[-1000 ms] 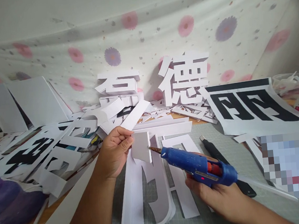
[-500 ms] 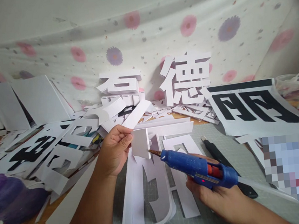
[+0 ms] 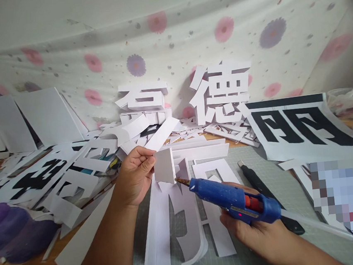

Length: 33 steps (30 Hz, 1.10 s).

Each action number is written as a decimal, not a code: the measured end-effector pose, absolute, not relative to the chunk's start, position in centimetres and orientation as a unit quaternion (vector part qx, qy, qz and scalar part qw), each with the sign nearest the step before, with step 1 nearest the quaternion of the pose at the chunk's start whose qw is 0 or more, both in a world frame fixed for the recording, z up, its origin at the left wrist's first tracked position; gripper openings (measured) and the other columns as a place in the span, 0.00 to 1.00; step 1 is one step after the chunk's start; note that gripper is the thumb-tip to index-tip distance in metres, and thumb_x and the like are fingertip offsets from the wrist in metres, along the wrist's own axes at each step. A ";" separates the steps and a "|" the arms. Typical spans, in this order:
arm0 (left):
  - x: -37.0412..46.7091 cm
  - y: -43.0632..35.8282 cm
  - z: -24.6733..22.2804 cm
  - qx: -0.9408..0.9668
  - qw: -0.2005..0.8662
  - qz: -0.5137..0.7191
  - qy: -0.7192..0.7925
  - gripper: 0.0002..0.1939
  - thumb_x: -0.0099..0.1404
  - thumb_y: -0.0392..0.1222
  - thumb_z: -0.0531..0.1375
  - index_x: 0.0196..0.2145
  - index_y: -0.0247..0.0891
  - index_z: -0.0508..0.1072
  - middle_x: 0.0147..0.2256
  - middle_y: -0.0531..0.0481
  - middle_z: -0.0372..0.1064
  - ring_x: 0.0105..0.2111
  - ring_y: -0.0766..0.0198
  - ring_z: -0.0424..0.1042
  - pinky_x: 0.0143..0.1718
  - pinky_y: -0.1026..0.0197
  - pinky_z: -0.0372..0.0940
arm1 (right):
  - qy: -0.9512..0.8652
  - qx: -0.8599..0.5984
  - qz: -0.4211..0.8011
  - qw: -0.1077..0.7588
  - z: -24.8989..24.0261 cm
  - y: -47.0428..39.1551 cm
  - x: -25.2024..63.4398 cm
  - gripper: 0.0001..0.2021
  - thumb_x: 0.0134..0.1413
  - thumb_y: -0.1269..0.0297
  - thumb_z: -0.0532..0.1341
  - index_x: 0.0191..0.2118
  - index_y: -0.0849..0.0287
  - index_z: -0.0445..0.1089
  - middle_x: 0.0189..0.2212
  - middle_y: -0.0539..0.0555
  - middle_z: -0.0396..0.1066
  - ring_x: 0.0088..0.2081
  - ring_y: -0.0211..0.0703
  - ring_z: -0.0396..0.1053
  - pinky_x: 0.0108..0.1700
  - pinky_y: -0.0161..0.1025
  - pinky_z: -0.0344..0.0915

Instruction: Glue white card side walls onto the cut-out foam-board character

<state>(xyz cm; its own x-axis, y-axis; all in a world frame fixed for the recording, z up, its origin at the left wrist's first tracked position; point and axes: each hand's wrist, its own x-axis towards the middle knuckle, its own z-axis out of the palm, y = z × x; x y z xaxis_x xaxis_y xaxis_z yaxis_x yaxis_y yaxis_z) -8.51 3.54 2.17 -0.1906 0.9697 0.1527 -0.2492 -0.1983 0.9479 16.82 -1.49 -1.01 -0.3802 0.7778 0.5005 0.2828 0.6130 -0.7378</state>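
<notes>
Pinched between the thumb and fingers of my left hand (image 3: pixel 139 173) is a small white foam board piece (image 3: pixel 164 166), held upright by its left edge. My right hand (image 3: pixel 251 233) grips a blue glue gun (image 3: pixel 223 195) with a clear glue stick out of its back. The brown nozzle tip is at the lower right edge of the small piece. Below both hands, a white cut-out character (image 3: pixel 161 230) with raised side walls lies on the green cutting mat (image 3: pixel 254 262).
A black utility knife (image 3: pixel 261 189) lies right of the glue gun. Behind stand finished white characters (image 3: pixel 203 98) among scraps. A printed sheet (image 3: pixel 304 130) is at the right; more cut-outs, boards (image 3: pixel 48 115) and a purple bundle (image 3: pixel 17 233) are at the left.
My left hand has shifted slightly up and tilted the small piece, so its lower edge sits a little higher. The glue gun has barely moved; its tip is still at the piece's edge.
</notes>
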 end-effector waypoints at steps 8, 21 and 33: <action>-8.4 3.6 2.4 0.417 0.468 0.650 0.429 0.21 0.40 0.44 0.76 0.28 0.36 0.72 0.23 0.52 0.70 0.22 0.70 0.66 0.24 0.69 0.61 | -0.789 -0.328 0.279 0.438 -0.9 -1.4 16.8 0.07 0.54 0.70 0.53 0.25 0.55 0.60 0.23 0.49 0.66 0.26 0.41 0.69 0.23 0.34 0.66; -8.4 3.5 2.1 0.421 0.481 0.639 0.427 0.20 0.41 0.44 0.76 0.28 0.36 0.72 0.24 0.51 0.72 0.24 0.68 0.68 0.25 0.68 0.62 | -0.778 -0.344 0.269 0.452 -1.2 -1.3 16.9 0.08 0.53 0.71 0.53 0.25 0.54 0.60 0.25 0.48 0.67 0.25 0.39 0.68 0.26 0.34 0.68; -8.5 3.5 1.6 0.444 0.484 0.626 0.420 0.19 0.44 0.44 0.75 0.29 0.36 0.72 0.24 0.53 0.69 0.24 0.69 0.68 0.26 0.69 0.63 | -0.778 -0.347 0.254 0.457 -1.6 -1.6 16.8 0.08 0.56 0.70 0.54 0.26 0.55 0.64 0.28 0.51 0.70 0.30 0.43 0.72 0.26 0.34 0.68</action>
<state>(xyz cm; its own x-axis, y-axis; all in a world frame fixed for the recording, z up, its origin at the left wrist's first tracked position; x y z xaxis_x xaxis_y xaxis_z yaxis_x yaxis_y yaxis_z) -8.50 3.53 1.62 -0.1369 0.9793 0.1493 -0.2337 -0.1784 0.9558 16.85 -1.58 -1.55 -0.3409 0.7732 0.5347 0.3087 0.6293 -0.7132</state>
